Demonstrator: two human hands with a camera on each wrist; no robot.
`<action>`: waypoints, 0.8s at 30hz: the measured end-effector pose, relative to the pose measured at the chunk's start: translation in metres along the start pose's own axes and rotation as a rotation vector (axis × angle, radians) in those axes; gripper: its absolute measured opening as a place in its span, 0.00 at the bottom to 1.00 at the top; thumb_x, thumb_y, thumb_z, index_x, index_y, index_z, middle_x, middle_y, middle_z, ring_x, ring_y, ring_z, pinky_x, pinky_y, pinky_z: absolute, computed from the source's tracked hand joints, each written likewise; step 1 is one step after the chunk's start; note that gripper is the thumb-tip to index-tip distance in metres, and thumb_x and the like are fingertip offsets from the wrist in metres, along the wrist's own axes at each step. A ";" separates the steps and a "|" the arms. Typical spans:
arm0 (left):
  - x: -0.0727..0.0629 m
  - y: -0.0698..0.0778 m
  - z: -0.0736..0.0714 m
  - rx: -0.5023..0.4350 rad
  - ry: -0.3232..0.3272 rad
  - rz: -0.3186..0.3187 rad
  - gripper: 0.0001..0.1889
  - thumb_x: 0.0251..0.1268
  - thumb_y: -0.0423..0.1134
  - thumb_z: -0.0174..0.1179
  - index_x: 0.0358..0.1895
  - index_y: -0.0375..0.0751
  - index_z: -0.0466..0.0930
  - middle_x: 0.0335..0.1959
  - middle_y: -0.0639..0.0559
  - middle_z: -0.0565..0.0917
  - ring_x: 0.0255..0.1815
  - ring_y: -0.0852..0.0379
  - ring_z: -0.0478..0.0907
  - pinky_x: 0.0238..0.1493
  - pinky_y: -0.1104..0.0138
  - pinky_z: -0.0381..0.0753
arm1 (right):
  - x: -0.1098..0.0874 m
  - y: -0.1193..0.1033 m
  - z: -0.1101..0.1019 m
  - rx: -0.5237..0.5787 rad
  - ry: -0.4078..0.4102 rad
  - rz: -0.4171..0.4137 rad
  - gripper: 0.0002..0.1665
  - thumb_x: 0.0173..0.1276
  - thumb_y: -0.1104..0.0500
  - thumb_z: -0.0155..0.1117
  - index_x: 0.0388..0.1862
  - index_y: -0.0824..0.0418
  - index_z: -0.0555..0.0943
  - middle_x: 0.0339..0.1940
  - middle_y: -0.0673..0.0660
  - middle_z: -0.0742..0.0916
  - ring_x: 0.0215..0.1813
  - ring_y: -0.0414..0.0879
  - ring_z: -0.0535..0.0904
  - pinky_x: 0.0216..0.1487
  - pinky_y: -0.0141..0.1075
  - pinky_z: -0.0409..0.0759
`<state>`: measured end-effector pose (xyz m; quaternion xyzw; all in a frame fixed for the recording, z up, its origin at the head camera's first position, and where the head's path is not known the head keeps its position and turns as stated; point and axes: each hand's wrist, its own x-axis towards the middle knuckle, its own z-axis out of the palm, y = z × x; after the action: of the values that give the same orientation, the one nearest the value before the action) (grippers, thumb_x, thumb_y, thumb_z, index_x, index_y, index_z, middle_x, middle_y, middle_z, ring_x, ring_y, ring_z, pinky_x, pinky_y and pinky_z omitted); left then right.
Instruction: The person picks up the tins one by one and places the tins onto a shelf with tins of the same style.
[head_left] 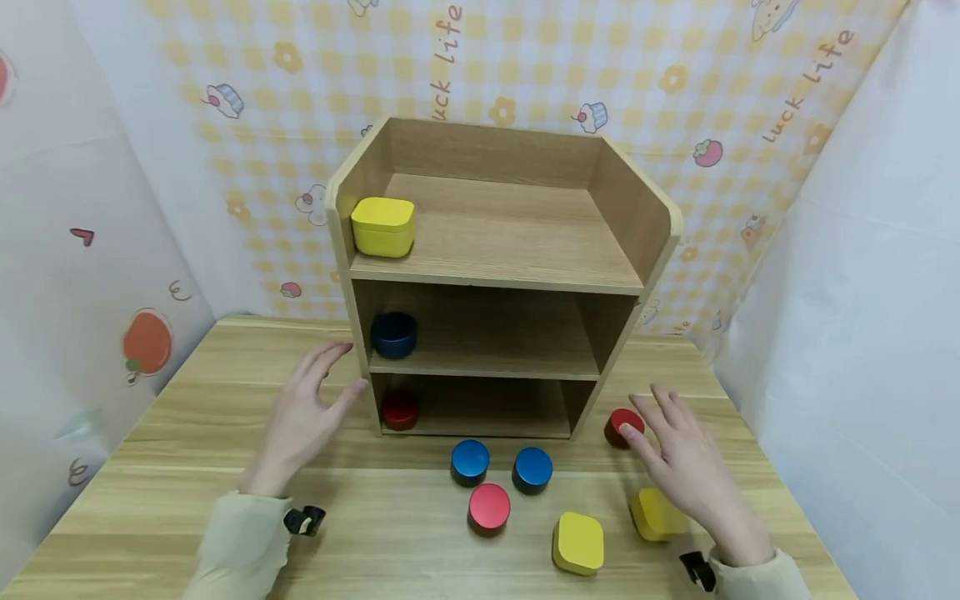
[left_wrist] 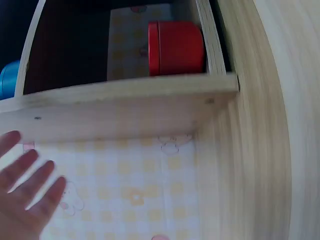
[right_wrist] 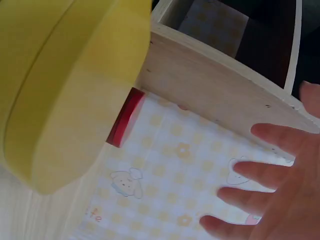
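Observation:
A wooden three-level shelf (head_left: 480, 367) stands at the back of the table. On its left side sit a yellow tin (head_left: 383, 227) on top, a dark blue round tin (head_left: 393, 335) in the middle and a red round tin (head_left: 400, 410) at the bottom. My left hand (head_left: 303, 417), fingers spread and holding nothing, hovers beside the shelf's left wall. On the other side, my right hand (head_left: 690, 467) is above the table with its fingers extended. Its thumb overlaps a red round tin (head_left: 619, 423) in the head view, and a yellow tin (head_left: 657, 515) lies partly hidden under the hand.
In front of the shelf stand two blue round tins (head_left: 470, 462), a red round tin (head_left: 489, 508) and a yellow square tin (head_left: 579, 543). A checked cloth (head_left: 525, 58) hangs behind, with white cloth (head_left: 847, 292) at the sides.

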<state>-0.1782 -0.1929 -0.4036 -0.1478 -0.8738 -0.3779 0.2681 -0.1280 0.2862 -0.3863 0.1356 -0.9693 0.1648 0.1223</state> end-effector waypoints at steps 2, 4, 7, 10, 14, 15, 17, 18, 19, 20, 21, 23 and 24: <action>0.002 0.001 0.004 -0.071 0.080 0.037 0.23 0.64 0.39 0.66 0.62 0.39 0.76 0.60 0.45 0.76 0.56 0.45 0.74 0.53 0.57 0.72 | -0.001 -0.002 0.001 -0.008 0.033 -0.048 0.30 0.74 0.46 0.57 0.68 0.62 0.72 0.70 0.70 0.69 0.68 0.71 0.64 0.58 0.70 0.61; 0.005 0.002 0.009 -0.134 0.165 0.079 0.20 0.61 0.34 0.67 0.57 0.37 0.79 0.53 0.44 0.80 0.49 0.49 0.76 0.48 0.65 0.72 | -0.002 -0.004 0.002 -0.021 0.067 -0.096 0.29 0.73 0.48 0.60 0.66 0.63 0.74 0.67 0.70 0.73 0.64 0.70 0.70 0.56 0.68 0.66; 0.011 0.008 0.015 -0.207 0.254 0.106 0.18 0.57 0.27 0.68 0.52 0.33 0.80 0.44 0.42 0.81 0.43 0.50 0.76 0.45 0.71 0.73 | -0.004 -0.007 0.003 -0.013 0.095 -0.137 0.28 0.70 0.51 0.64 0.64 0.63 0.75 0.65 0.68 0.75 0.61 0.68 0.73 0.53 0.65 0.70; 0.016 0.014 0.020 -0.273 0.305 0.088 0.17 0.55 0.24 0.68 0.50 0.31 0.80 0.41 0.42 0.81 0.42 0.51 0.76 0.43 0.71 0.75 | -0.006 -0.011 0.003 0.006 0.105 -0.165 0.26 0.69 0.53 0.65 0.62 0.63 0.77 0.64 0.66 0.77 0.60 0.66 0.74 0.54 0.63 0.71; 0.023 0.036 0.019 -0.366 0.355 0.037 0.18 0.55 0.22 0.67 0.50 0.26 0.77 0.41 0.42 0.79 0.41 0.49 0.75 0.41 0.71 0.75 | -0.009 -0.016 0.005 0.053 0.101 -0.202 0.23 0.67 0.57 0.67 0.59 0.64 0.79 0.63 0.64 0.78 0.61 0.62 0.74 0.55 0.60 0.72; 0.025 0.044 0.018 -0.395 0.366 0.025 0.18 0.55 0.21 0.66 0.50 0.24 0.76 0.40 0.42 0.78 0.40 0.49 0.75 0.40 0.71 0.75 | -0.010 -0.016 0.006 0.067 0.097 -0.209 0.23 0.67 0.58 0.68 0.59 0.63 0.79 0.63 0.63 0.78 0.61 0.61 0.74 0.55 0.59 0.73; 0.028 0.057 0.014 -0.455 0.387 -0.001 0.17 0.57 0.22 0.65 0.50 0.22 0.75 0.40 0.43 0.77 0.40 0.50 0.74 0.40 0.72 0.74 | -0.012 -0.017 0.008 0.086 0.092 -0.229 0.23 0.66 0.59 0.68 0.59 0.62 0.80 0.63 0.61 0.78 0.61 0.58 0.75 0.55 0.56 0.74; 0.030 0.062 0.013 -0.483 0.396 -0.009 0.17 0.57 0.22 0.65 0.50 0.21 0.74 0.39 0.44 0.77 0.40 0.51 0.74 0.40 0.72 0.73 | -0.013 -0.017 0.009 0.098 0.087 -0.241 0.22 0.65 0.60 0.69 0.58 0.62 0.80 0.62 0.59 0.79 0.61 0.56 0.75 0.55 0.55 0.75; 0.031 0.065 0.013 -0.513 0.404 -0.018 0.17 0.58 0.23 0.65 0.50 0.20 0.73 0.39 0.46 0.77 0.40 0.52 0.73 0.40 0.72 0.73 | -0.014 -0.018 0.010 0.112 0.081 -0.250 0.22 0.65 0.60 0.69 0.58 0.61 0.80 0.62 0.57 0.79 0.61 0.55 0.75 0.55 0.53 0.75; 0.032 0.065 0.013 -0.540 0.411 -0.030 0.18 0.58 0.24 0.65 0.50 0.20 0.73 0.38 0.48 0.77 0.40 0.54 0.73 0.40 0.72 0.72 | -0.015 -0.018 0.011 0.124 0.076 -0.257 0.22 0.65 0.60 0.69 0.58 0.60 0.80 0.62 0.56 0.79 0.61 0.53 0.75 0.54 0.51 0.77; 0.034 0.065 0.014 -0.565 0.416 -0.042 0.18 0.59 0.24 0.65 0.51 0.21 0.73 0.38 0.50 0.77 0.40 0.56 0.73 0.40 0.71 0.71 | -0.017 -0.019 0.012 0.138 0.068 -0.262 0.22 0.65 0.60 0.69 0.58 0.59 0.80 0.62 0.54 0.79 0.61 0.52 0.76 0.53 0.49 0.78; 0.036 0.061 0.017 -0.608 0.429 -0.060 0.19 0.60 0.25 0.65 0.52 0.21 0.72 0.38 0.52 0.77 0.41 0.57 0.73 0.41 0.70 0.71 | -0.019 -0.021 0.013 0.189 0.037 -0.259 0.21 0.66 0.59 0.68 0.58 0.56 0.80 0.61 0.50 0.80 0.61 0.49 0.76 0.53 0.46 0.78; 0.037 0.058 0.019 -0.621 0.435 -0.070 0.19 0.60 0.24 0.64 0.52 0.21 0.72 0.38 0.52 0.77 0.41 0.57 0.73 0.41 0.69 0.71 | -0.021 -0.022 0.014 0.231 0.013 -0.252 0.20 0.67 0.59 0.67 0.58 0.54 0.80 0.61 0.48 0.80 0.60 0.48 0.76 0.52 0.44 0.79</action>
<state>-0.1882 -0.1381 -0.3589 -0.1085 -0.6446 -0.6562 0.3769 -0.1045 0.2664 -0.3984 0.2683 -0.9184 0.2593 0.1319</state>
